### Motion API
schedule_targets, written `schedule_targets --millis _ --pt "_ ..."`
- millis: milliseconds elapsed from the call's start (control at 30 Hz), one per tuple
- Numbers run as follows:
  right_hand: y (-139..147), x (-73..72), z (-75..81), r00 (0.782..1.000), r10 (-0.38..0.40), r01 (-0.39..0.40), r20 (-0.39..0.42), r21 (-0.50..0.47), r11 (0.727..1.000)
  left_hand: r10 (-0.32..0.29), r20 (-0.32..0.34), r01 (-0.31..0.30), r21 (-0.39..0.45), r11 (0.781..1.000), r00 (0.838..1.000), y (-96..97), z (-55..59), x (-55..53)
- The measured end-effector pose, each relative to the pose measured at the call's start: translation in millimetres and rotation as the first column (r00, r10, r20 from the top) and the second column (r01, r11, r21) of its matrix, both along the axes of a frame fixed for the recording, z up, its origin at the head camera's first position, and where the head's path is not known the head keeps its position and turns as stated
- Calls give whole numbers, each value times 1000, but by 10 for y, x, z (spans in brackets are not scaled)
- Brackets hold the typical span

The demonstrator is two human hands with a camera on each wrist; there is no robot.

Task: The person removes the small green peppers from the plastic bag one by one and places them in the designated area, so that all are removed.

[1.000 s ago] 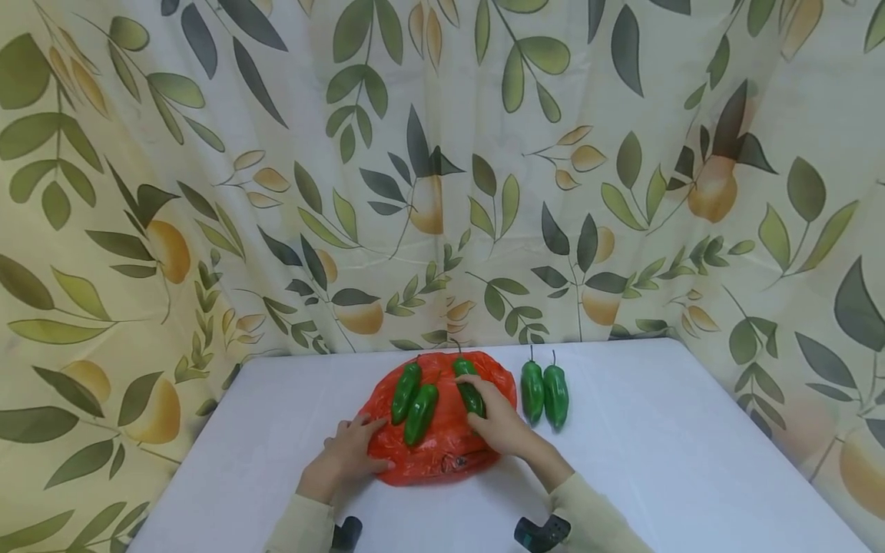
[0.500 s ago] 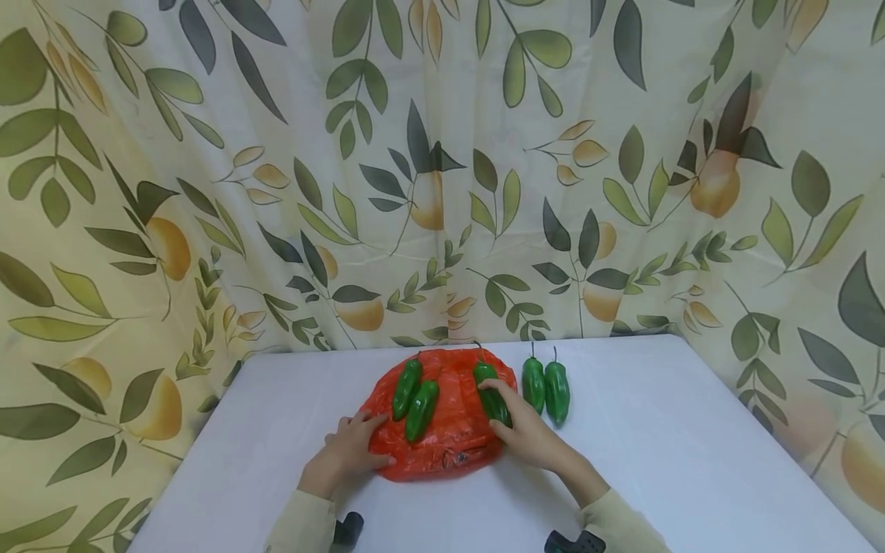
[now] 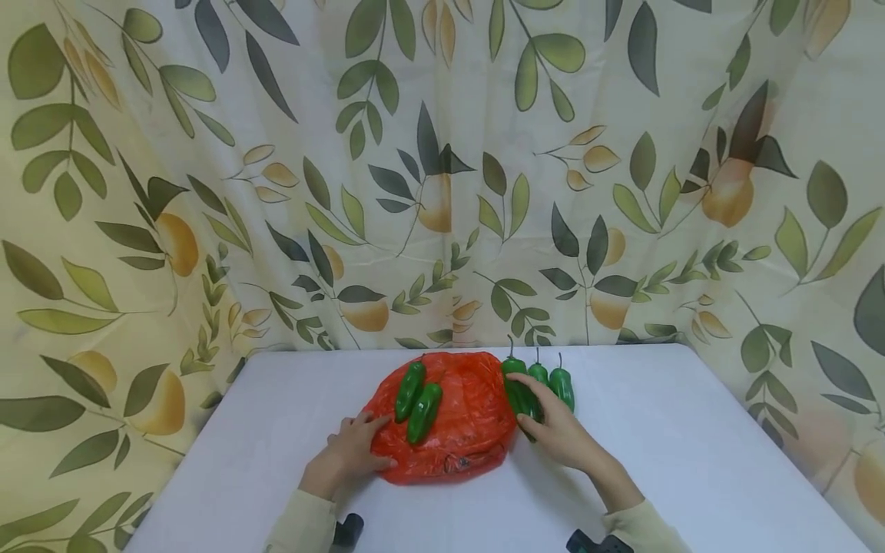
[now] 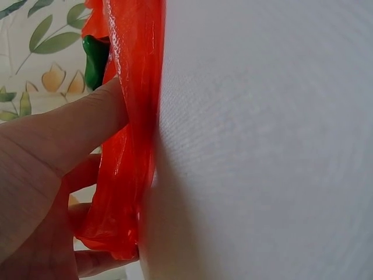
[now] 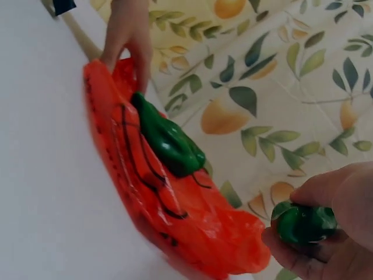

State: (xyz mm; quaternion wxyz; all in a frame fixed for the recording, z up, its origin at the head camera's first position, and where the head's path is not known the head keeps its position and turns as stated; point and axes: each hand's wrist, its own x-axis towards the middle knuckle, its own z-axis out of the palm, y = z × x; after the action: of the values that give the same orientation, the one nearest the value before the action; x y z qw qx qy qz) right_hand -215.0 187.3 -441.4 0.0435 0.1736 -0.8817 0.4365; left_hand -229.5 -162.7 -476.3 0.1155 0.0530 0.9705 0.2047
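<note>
A green chili pepper [image 3: 520, 395] is pinched between the thumb and fingers of my right hand [image 3: 561, 432], just off the right edge of a crumpled red plastic bag [image 3: 466, 422]. In the right wrist view the held pepper [image 5: 303, 223] appears end-on. My left hand [image 3: 348, 455] grips the bag's left side, its thumb at the front edge; the left wrist view has the bag [image 4: 125, 151] between thumb and fingers. On top of the bag lie two green peppers, one farther back [image 3: 410, 390] and one nearer [image 3: 424, 413].
Two more green peppers, one pepper [image 3: 538, 372] and another pepper [image 3: 563, 386], lie on the white table [image 3: 664, 453] just beyond the right hand, partly hidden by it. A leaf-and-fruit patterned curtain [image 3: 442, 169] hangs behind the table.
My right hand has carried its pepper rightward, from over the bag to beside the two peppers on the table. The left hand has stayed on the bag.
</note>
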Motion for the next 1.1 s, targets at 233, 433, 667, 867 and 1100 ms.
schedule_targets --millis 233,433,667,867,1100 --pt "182 -11 23 998 -69 69 1 -13 998 6 25 -5 -9 1000 1000 -1 -25 2" --pt "303 -42 39 994 -112 112 -16 23 993 9 22 -9 -8 1000 1000 4 -13 13" --pt "455 -96 54 985 -171 172 -15 55 984 -15 -2 15 -6 1000 1000 5 24 28" --pt "600 -134 -3 975 -213 216 -58 59 975 -17 -4 17 -5 1000 1000 -1 5 28" --pt "789 -212 -89 969 -246 248 -41 98 964 -14 -7 14 -16 1000 1000 -5 -27 -2"
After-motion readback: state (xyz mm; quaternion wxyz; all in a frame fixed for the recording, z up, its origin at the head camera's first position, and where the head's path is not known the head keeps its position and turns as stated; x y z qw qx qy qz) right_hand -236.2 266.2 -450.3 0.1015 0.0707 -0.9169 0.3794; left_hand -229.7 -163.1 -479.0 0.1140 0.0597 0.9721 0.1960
